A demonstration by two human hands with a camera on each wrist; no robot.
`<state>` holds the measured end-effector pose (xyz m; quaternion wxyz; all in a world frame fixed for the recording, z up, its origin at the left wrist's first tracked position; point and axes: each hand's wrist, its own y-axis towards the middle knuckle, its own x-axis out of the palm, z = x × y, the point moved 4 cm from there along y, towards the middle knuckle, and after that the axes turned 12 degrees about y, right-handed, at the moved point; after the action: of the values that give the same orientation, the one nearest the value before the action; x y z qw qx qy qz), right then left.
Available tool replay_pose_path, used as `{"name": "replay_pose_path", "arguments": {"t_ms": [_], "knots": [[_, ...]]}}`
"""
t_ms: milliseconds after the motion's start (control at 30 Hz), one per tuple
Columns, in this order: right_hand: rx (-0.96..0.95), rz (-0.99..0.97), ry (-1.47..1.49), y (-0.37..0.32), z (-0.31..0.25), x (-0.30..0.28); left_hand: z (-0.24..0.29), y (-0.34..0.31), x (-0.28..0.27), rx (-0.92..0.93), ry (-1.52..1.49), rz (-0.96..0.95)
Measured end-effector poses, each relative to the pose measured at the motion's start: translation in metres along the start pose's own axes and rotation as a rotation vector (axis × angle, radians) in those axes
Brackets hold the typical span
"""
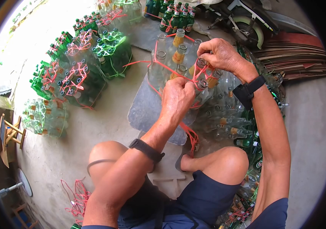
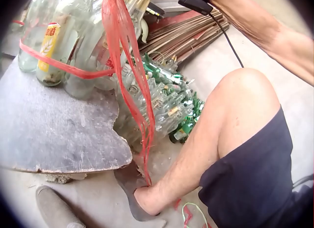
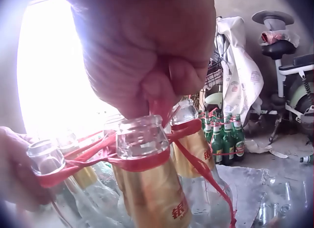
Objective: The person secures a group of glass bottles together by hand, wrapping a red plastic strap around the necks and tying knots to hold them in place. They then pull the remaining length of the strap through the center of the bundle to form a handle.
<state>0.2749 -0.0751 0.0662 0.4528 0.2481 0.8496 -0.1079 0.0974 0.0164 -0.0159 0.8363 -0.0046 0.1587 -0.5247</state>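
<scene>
Clear glass bottles (image 1: 178,57), some with gold neck labels, stand grouped on a grey board (image 1: 144,108). Red plastic twine (image 1: 140,62) runs round their necks and, lower, round their sides. The left hand (image 1: 178,95) pinches twine beside a neck at the group's near edge. Over the right side of the group, the right hand (image 1: 220,55) has curled fingers; in the right wrist view this hand (image 3: 147,51) pinches red twine just above a bottle neck (image 3: 142,139) looped with twine. Loose strands (image 2: 130,90) hang past the board's edge in the left wrist view.
Tied bundles of green bottles (image 1: 113,51) and clear bottles (image 1: 44,116) stand at the left. Loose bottles (image 1: 228,114) lie right of the board. A scooter wheel (image 1: 247,32) and stacked brown sheets (image 1: 292,57) are behind. Red twine (image 1: 78,198) lies at lower left.
</scene>
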Motion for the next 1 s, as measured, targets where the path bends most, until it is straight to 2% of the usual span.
{"name": "replay_pose_path", "arguments": {"t_ms": [100, 167, 400, 500, 567, 600, 667, 733, 1000], "knots": [[0.008, -0.012, -0.022, 0.005, -0.001, -0.002, -0.004, 0.002, 0.001, -0.009, -0.017, -0.01], [0.26, -0.169, -0.004, 0.007, -0.002, -0.003, -0.006, 0.003, -0.003, -0.017, 0.024, -0.047], [0.241, -0.193, -0.009, 0.005, -0.003, -0.004, -0.012, -0.002, -0.021, -0.027, 0.087, -0.087], [0.158, -0.128, 0.019, -0.004, 0.0, 0.0, -0.012, -0.005, -0.028, -0.032, 0.128, -0.094], [-0.049, 0.265, -0.16, -0.026, -0.017, -0.005, -0.011, -0.005, -0.031, -0.026, 0.122, -0.091], [-0.05, 0.265, -0.161, -0.038, -0.033, -0.001, -0.011, -0.006, -0.032, -0.026, 0.118, -0.09], [0.064, 0.247, -0.016, -0.06, -0.069, 0.008, -0.013, -0.006, -0.031, -0.03, 0.107, -0.082], [0.061, 0.249, -0.038, -0.078, -0.08, 0.027, -0.015, -0.006, -0.03, -0.034, 0.106, -0.08], [0.058, 0.4, 0.036, -0.089, -0.061, 0.056, -0.019, -0.005, -0.037, 0.027, 0.134, -0.017]]}}
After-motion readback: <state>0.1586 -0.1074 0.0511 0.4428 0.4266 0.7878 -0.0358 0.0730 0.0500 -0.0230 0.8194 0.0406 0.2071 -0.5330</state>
